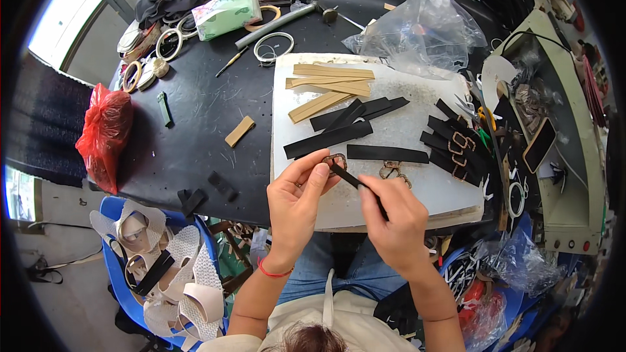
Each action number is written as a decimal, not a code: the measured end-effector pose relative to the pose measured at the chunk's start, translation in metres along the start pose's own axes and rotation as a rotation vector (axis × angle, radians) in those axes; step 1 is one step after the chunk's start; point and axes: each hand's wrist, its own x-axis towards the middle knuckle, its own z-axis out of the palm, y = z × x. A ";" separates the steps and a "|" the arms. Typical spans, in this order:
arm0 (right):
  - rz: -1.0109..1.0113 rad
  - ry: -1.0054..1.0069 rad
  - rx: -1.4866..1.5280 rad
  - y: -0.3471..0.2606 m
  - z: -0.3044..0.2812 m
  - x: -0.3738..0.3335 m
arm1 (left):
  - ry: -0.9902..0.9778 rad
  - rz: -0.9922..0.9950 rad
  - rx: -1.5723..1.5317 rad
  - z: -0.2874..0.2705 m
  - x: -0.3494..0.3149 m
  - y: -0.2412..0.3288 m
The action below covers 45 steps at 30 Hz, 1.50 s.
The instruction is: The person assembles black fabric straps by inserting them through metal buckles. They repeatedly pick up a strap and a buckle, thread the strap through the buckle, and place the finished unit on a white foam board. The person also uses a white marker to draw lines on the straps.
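Between the thumb and fingers of my left hand is a small bronze-coloured buckle, held above the near part of a white board. My right hand pinches a narrow black strap, whose far end meets the buckle; whether it passes fully through cannot be made out. Just beyond my hands lies a flat black strip, with loose buckles beside it. More black strips and several tan strips rest farther back. To the right are black straps fitted with buckles.
The white board sits on a black table. A blue basket of pale woven shoe uppers stands at lower left. A red plastic bag, a hammer, clear plastic, scissors and a phone surround the workspace.
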 end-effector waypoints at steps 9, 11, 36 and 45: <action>0.024 -0.019 -0.019 -0.005 0.008 0.005 | 0.096 0.350 0.462 0.006 -0.005 -0.016; 0.047 -0.030 -0.041 -0.005 0.008 0.009 | 0.090 0.402 0.493 0.006 -0.004 -0.014; 0.215 -0.291 0.209 0.004 -0.029 0.016 | -0.354 -0.181 0.028 -0.017 -0.005 0.018; 0.094 -0.393 0.175 0.005 -0.035 0.023 | -0.346 -0.130 0.128 -0.013 -0.011 0.018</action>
